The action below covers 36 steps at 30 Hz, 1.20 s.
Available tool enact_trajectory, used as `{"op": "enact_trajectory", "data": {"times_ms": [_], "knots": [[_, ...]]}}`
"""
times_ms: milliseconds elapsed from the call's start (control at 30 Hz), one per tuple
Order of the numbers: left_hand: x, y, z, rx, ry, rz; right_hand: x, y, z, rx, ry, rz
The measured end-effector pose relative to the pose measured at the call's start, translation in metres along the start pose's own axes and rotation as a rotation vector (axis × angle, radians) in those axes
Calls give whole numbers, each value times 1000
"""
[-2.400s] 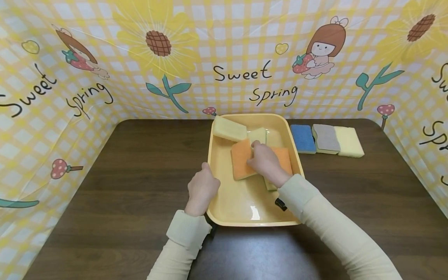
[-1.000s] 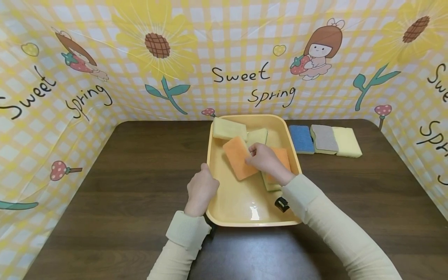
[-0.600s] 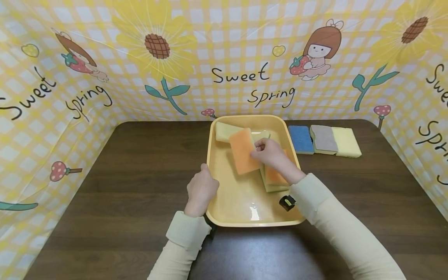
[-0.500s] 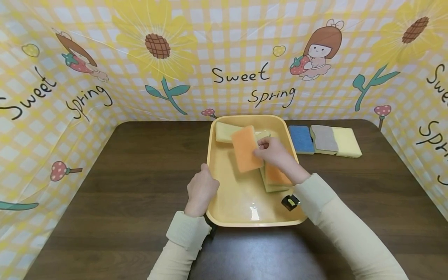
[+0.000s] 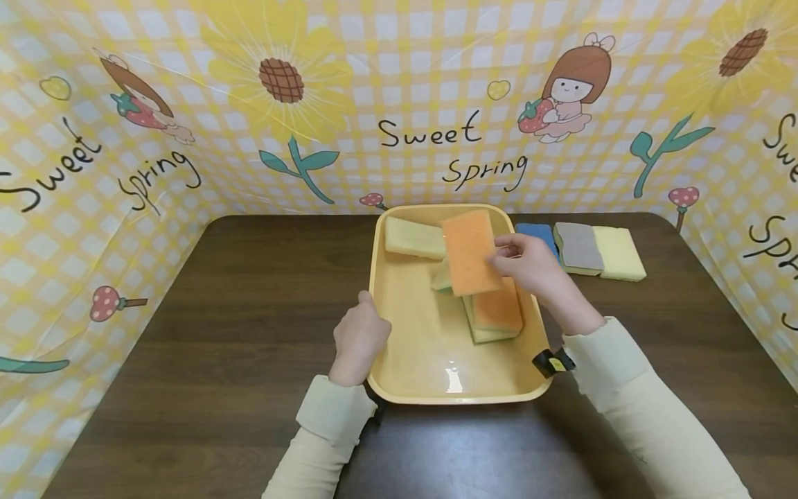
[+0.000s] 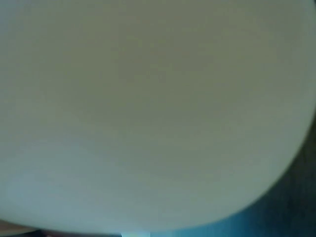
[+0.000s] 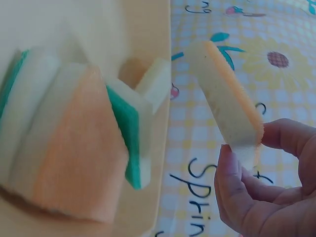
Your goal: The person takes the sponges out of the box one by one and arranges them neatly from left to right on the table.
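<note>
My right hand (image 5: 530,267) pinches an orange-faced sponge (image 5: 470,253) between thumb and fingers, raised over the right half of a yellow plastic tub (image 5: 418,367). In the right wrist view the held sponge (image 7: 224,94) shows its pale foam side. My left hand (image 5: 361,339) grips the tub's left rim, its fingers hidden beneath. Inside the tub, a second orange sponge (image 5: 499,310) lies on another pale one at the right. A pale sponge (image 5: 413,238) leans at the back left corner, and a green-backed sponge (image 7: 127,133) sits between them.
Right of the tub, a blue sponge (image 5: 535,232), a grey sponge (image 5: 576,246) and a pale yellow sponge (image 5: 619,253) lie in a row on the dark wooden table (image 5: 249,291). Patterned cloth (image 5: 418,76) stands around the back and sides. A blurred pale surface (image 6: 158,98) fills the left wrist view.
My right hand has lifted the orange sponge off the others and carried it right and toward the back. The green-backed sponge is uncovered in part. My left hand stays on the rim.
</note>
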<state>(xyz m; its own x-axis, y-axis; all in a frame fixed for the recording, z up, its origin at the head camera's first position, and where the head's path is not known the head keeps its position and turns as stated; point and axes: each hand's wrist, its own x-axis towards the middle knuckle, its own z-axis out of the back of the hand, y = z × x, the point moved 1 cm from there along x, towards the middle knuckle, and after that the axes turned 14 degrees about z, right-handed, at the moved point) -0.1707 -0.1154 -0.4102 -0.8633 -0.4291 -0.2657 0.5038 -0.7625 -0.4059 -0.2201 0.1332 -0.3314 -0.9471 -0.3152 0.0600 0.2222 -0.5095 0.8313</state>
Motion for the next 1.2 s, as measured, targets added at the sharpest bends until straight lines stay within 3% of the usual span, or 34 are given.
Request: {"op": "enact_trajectory", "data": {"times_ms": [533,1200], "knots": [[-1,0,2,1,8,6,-27,-26,40,-34,-54,-16],[-3,-1,2,0,5,5,-52,-61,58,1,-82,-42]]}}
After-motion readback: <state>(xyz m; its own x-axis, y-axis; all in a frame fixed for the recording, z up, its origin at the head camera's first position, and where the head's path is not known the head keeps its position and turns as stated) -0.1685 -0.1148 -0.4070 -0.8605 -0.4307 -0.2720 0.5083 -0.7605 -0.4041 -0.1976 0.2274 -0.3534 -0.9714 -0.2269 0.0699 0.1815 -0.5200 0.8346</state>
